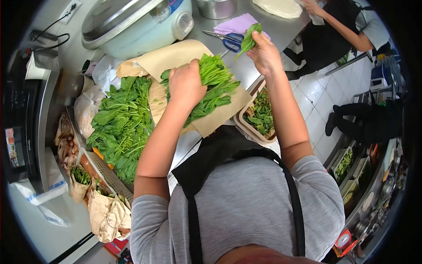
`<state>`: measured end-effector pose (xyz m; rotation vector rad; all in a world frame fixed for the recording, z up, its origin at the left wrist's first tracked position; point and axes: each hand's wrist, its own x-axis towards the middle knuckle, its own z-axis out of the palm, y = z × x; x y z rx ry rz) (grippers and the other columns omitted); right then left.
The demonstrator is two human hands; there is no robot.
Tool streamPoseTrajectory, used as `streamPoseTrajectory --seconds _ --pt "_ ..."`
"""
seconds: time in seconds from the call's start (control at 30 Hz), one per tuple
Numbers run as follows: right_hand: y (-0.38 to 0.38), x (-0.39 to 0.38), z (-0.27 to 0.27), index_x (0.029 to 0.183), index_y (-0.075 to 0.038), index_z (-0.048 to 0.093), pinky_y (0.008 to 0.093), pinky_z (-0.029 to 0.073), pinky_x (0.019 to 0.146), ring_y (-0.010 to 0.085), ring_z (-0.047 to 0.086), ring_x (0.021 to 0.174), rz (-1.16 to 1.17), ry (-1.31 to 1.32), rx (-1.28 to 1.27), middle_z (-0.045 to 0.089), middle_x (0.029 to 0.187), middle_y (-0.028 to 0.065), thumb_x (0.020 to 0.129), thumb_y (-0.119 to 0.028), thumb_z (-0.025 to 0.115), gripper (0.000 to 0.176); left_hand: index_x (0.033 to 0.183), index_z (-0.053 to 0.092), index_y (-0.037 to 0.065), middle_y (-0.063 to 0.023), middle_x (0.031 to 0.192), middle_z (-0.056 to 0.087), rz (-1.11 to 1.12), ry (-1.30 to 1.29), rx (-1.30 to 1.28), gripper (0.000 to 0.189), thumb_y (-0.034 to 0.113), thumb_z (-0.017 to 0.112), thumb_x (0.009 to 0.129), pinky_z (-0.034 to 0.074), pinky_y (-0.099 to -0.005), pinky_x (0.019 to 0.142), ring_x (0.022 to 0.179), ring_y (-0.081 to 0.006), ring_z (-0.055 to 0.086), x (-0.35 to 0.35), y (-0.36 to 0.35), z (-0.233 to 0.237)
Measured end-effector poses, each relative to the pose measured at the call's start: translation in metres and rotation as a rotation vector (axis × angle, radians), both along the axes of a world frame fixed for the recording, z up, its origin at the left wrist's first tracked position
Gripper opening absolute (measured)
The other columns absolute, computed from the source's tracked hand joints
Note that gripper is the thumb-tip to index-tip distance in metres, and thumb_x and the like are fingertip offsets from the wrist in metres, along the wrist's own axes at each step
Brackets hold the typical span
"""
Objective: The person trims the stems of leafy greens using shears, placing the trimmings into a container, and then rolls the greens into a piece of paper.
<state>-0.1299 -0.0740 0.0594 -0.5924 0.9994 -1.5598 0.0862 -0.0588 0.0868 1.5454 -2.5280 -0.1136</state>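
My left hand (187, 83) is closed around a bunch of leafy greens that looks like spinach (215, 77), over a sheet of brown paper (176, 53). Its fingertips are partly hidden by the hand itself. Raised to the right, my right hand (265, 55) pinches a single spinach leaf (249, 40) between thumb and fingers. A large heap of spinach (123, 121) lies left of the paper. Below my right hand, a bin (239, 119) holds loose leaves and stems. Blue-handled scissors (232, 42) rest beyond the paper, beside a pink cloth (237, 24).
A big lidded cooker (132, 35) stands at the back left, and a metal pot (216, 8) at the back. Plastic bags and a crate (112, 174) sit at the left. A person in a dark apron (332, 39) works at the right; another person's dark legs (356, 121) show lower.
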Motion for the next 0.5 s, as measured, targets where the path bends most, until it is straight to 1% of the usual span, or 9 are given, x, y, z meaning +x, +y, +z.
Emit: streamPoseTrajectory --seconds 0.03,0.1,0.13,0.2,0.23,0.3,0.4,0.43,0.5 --pt "0.004 -0.004 -0.003 0.092 -0.010 0.057 0.0267 0.038 0.069 0.0111 0.050 0.073 -0.024 0.108 0.048 0.057 0.082 -0.0011 0.084 -0.025 0.051 0.018 0.101 0.049 0.002 -0.0154 0.087 0.058 -0.007 -0.087 0.030 0.052 0.018 0.069 0.056 0.038 -0.0406 0.079 0.085 -0.0304 0.054 -0.009 -0.003 -0.005" --pt "0.013 -0.009 -0.007 0.095 -0.010 0.057 0.0255 0.038 0.067 0.0117 0.050 0.072 -0.062 0.328 0.140 0.056 0.081 -0.0021 0.084 -0.022 0.050 0.018 0.101 0.049 0.002 -0.0143 0.089 0.058 0.024 -0.200 0.134 0.052 0.022 0.070 0.057 0.038 -0.0411 0.079 0.087 -0.0294 0.054 -0.020 -0.013 -0.040" --pt "0.017 -0.009 -0.008 0.097 -0.009 0.056 0.0253 0.038 0.067 0.0122 0.050 0.072 -0.027 0.339 0.089 0.055 0.080 -0.0019 0.083 -0.021 0.051 0.019 0.101 0.049 0.002 -0.0138 0.090 0.058 0.042 -0.255 0.184 0.053 0.025 0.071 0.058 0.038 -0.0413 0.080 0.089 -0.0289 0.054 -0.024 -0.015 -0.049" --pt "0.022 -0.006 -0.011 0.100 -0.007 0.056 0.0249 0.039 0.066 0.0131 0.050 0.071 0.046 0.360 -0.016 0.054 0.078 -0.0014 0.082 -0.018 0.051 0.022 0.099 0.050 0.003 -0.0124 0.098 0.056 0.060 -0.267 0.257 0.050 0.027 0.071 0.059 0.037 -0.0406 0.082 0.095 -0.0267 0.051 -0.026 -0.016 -0.055" --pt "0.020 -0.001 -0.017 0.097 -0.006 0.056 0.0257 0.039 0.066 0.0145 0.050 0.072 0.047 0.513 -0.100 0.054 0.077 0.0003 0.080 -0.017 0.053 0.020 0.097 0.051 0.004 -0.0117 0.101 0.055 0.070 -0.272 0.292 0.049 0.027 0.071 0.060 0.037 -0.0403 0.083 0.098 -0.0256 0.050 -0.027 -0.018 -0.056" --pt "0.017 0.017 -0.030 0.092 -0.004 0.056 0.0274 0.041 0.067 0.0174 0.051 0.073 0.059 0.820 -0.268 0.054 0.075 0.0037 0.077 -0.014 0.056 0.018 0.103 0.050 0.004 -0.0138 0.107 0.051 0.081 -0.269 0.287 0.055 0.031 0.071 0.060 0.036 -0.0412 0.084 0.101 -0.0263 0.047 -0.027 -0.016 -0.057" --pt "0.025 0.058 -0.022 0.081 -0.003 0.055 0.0299 0.042 0.067 0.0225 0.053 0.074 0.099 1.084 -0.404 0.054 0.075 0.0090 0.070 -0.011 0.061 0.014 0.112 0.047 0.007 -0.0165 0.114 0.045 0.076 -0.250 0.299 0.065 0.037 0.070 0.059 0.035 -0.0421 0.086 0.103 -0.0277 0.046 -0.023 -0.016 -0.059" --pt "0.020 0.065 -0.030 0.078 -0.003 0.054 0.0308 0.043 0.067 0.0239 0.053 0.074 0.115 1.092 -0.520 0.054 0.076 0.0094 0.069 -0.011 0.062 0.014 0.115 0.046 0.008 -0.0173 0.116 0.043 0.070 -0.241 0.308 0.068 0.038 0.070 0.059 0.034 -0.0424 0.087 0.103 -0.0282 0.045 -0.022 -0.016 -0.059" --pt "0.008 0.078 -0.062 0.073 -0.004 0.053 0.0327 0.043 0.067 0.0266 0.053 0.075 0.149 1.097 -0.754 0.055 0.077 0.0101 0.068 -0.010 0.063 0.013 0.121 0.043 0.010 -0.0193 0.119 0.040 0.035 -0.245 0.446 0.074 0.040 0.069 0.059 0.032 -0.0425 0.090 0.106 -0.0306 0.043 -0.025 -0.014 -0.049"
